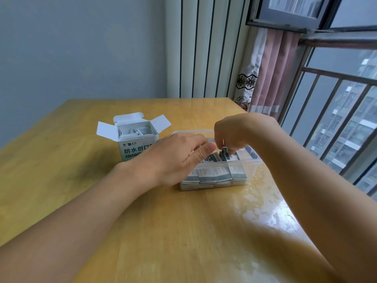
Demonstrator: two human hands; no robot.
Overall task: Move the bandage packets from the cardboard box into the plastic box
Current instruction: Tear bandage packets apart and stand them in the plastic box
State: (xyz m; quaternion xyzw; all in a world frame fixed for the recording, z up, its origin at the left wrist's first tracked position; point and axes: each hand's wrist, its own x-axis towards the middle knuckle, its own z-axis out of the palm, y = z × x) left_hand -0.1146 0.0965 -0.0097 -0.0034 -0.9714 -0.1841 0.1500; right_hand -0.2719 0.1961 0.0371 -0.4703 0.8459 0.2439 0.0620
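My right hand (pixel 230 135) pinches a bandage packet (pixel 225 153) inside the plastic box (pixel 253 160); my left hand (pixel 173 158) lies relaxed at nine o'clock. The cardboard box (pixel 132 139) reads "防水创口".

Glossy varnished wood on the desk (pixel 85 197), and its near right corner shines wet-bright under the window light. The cardboard box (pixel 133 139) is matt white card inside, smooth printed card outside. Clear, smooth plastic for the plastic box (pixel 252 160), see-through to the slick printed paper of the bandage packets (pixel 214 174). Soft matt cloth on the curtain (pixel 271 78), dull dark metal window bars (pixel 334 111).
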